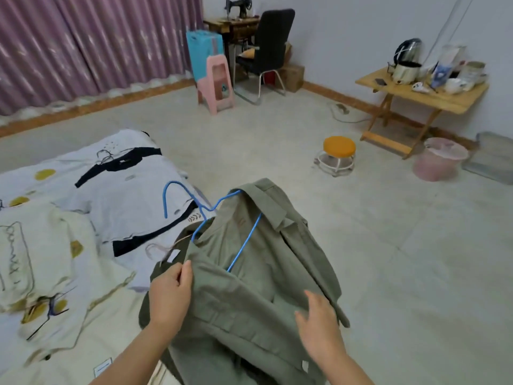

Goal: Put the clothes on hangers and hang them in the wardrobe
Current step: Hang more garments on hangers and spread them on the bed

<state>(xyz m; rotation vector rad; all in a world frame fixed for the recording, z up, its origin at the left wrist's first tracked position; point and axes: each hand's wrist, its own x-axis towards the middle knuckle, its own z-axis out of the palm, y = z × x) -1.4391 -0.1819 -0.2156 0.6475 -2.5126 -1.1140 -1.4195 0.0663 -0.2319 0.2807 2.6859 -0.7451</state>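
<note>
A pink plastic stool [218, 84] stands near a black office chair [268, 48], a round orange-topped low stool [339, 147] sits on the floor, and a folding wooden counter [433, 100] carries a steel kettle [409, 51].

Single head view, seemingly standing, looking down close over both hands.

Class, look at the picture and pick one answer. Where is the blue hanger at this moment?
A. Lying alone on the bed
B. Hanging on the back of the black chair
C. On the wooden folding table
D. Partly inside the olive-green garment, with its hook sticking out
D: the blue hanger runs into the neck opening of the olive-green garment, its hook out over the bed, while the left hand pinches the fabric.
</note>
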